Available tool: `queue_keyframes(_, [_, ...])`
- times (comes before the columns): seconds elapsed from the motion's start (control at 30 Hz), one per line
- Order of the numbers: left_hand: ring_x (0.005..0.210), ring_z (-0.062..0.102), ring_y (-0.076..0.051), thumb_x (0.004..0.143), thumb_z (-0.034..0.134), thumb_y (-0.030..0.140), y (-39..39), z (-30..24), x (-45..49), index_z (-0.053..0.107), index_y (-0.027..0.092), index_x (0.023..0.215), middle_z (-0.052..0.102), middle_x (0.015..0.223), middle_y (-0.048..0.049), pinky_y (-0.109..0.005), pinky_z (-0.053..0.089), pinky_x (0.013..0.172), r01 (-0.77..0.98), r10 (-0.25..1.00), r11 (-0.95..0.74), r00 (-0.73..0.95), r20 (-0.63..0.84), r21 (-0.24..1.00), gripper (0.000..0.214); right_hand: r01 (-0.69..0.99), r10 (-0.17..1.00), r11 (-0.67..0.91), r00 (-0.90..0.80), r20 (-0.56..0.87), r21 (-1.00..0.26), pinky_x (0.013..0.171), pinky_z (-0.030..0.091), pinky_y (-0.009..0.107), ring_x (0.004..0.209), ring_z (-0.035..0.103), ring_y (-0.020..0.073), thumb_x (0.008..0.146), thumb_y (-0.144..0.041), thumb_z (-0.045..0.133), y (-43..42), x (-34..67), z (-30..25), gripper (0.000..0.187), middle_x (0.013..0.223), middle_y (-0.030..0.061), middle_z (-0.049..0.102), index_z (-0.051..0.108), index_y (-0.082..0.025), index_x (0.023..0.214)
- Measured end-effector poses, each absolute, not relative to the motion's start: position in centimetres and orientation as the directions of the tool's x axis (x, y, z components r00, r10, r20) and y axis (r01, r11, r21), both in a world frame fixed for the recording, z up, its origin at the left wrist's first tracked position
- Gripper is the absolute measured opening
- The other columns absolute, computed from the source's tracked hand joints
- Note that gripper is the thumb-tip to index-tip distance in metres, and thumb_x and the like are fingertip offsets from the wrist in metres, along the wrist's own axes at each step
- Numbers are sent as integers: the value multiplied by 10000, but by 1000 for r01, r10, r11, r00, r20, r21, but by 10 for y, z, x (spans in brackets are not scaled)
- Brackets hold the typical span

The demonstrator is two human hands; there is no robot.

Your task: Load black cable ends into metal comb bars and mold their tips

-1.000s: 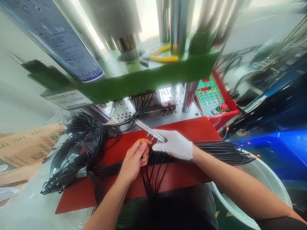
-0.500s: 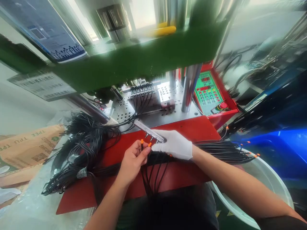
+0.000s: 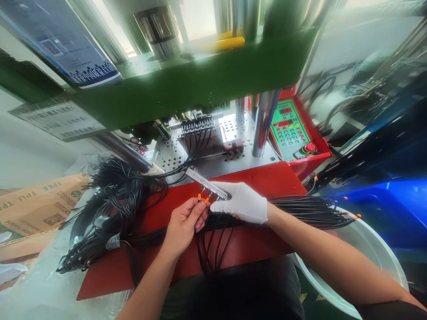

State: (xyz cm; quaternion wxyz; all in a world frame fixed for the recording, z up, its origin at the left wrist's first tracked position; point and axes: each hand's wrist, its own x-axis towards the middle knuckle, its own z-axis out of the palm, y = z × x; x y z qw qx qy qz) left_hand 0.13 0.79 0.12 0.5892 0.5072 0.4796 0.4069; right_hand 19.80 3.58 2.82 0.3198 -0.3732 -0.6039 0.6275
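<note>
My bare left hand [image 3: 187, 221] pinches black cables with orange tips [image 3: 207, 200] between thumb and fingers. My right hand [image 3: 243, 202], in a white glove, is closed around one end of a narrow metal bar [image 3: 204, 181] with short pins along its lower side. The bar tilts down to the right, and its pins are close to the orange tips; whether they touch I cannot tell. Several black cables [image 3: 218, 242] hang below both hands over the red board [image 3: 110, 278]. My right fingertips are partly hidden behind the bar.
A green press [image 3: 200, 82] stands ahead, with a row of cable ends in a fixture [image 3: 196, 124] on its metal plate [image 3: 213, 166]. Bundled black cables [image 3: 116, 195] lie left, more [image 3: 307, 211] right. A control panel [image 3: 288, 129] and white tub [image 3: 383, 249] are at right.
My left hand has shifted slightly, bringing the orange tips closer to the bar's pins. The metal bar and my right hand have barely moved.
</note>
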Motion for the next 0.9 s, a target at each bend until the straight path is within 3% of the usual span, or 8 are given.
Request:
queue_keyframes(0.23, [450, 285, -41, 888, 578, 357, 8, 2, 5, 552, 148, 742, 419, 574, 51, -177, 234, 406, 49, 967, 192, 161, -197, 980, 256, 76, 865, -60, -493, -90, -995, 696, 455, 226, 655, 508, 95, 788, -247, 647, 34, 196, 27, 507, 808, -38, 621, 563, -194, 1285])
queue_keyframes(0.43, [465, 352, -66, 873, 574, 382, 4, 9, 12, 508, 167, 657, 452, 575, 35, -190, 263, 417, 295, 987, 126, 56, -149, 947, 312, 217, 929, 50, -370, -35, -975, 803, 483, 283, 802, 610, 158, 778, -289, 648, 31, 192, 11, 593, 904, -23, 675, 502, -262, 1352])
queue_keyframes(0.6, [430, 338, -71, 877, 555, 394, 7, 7, 15, 500, 176, 649, 427, 537, 46, -204, 262, 408, 320, 991, 96, 61, -121, 943, 320, 167, 922, 56, -386, -14, -984, 848, 475, 273, 874, 614, 162, 780, -280, 645, 32, 193, 11, 569, 1004, -16, 673, 521, -245, 1335])
queue_keyframes(0.67, [424, 345, -71, 897, 530, 398, 10, 8, 13, 503, 176, 663, 401, 513, 55, -206, 287, 427, 301, 983, 98, 117, -138, 949, 324, 120, 901, 20, -433, -34, -993, 814, 477, 255, 852, 602, 150, 776, -257, 650, 34, 196, 14, 557, 973, -17, 666, 536, -235, 1322])
queue_keyframes(0.73, [449, 375, -79, 913, 503, 402, 13, 10, 8, 545, 172, 731, 418, 539, 50, -209, 322, 451, 269, 982, 93, 136, -133, 959, 297, 80, 866, -27, -497, -63, -996, 675, 478, 220, 718, 572, 117, 778, -262, 654, 37, 200, 18, 549, 848, -33, 636, 543, -245, 1315])
queue_keyframes(0.83, [547, 414, -101, 927, 458, 420, 16, 13, 0, 608, 164, 942, 493, 683, 9, -211, 346, 466, 155, 988, 96, 101, -113, 983, 297, 94, 821, -90, -557, -128, -991, 450, 365, 183, 498, 442, 71, 784, -330, 658, 40, 205, 22, 579, 644, -68, 501, 510, -272, 1341])
queue_keyframes(0.9, [576, 395, -106, 931, 443, 421, 15, 15, -4, 618, 160, 1021, 499, 730, -7, -208, 328, 458, 99, 985, 112, 118, -123, 989, 327, 107, 828, -88, -545, -132, -990, 438, 337, 180, 485, 406, 63, 780, -331, 662, 41, 206, 22, 579, 629, -69, 474, 515, -263, 1335])
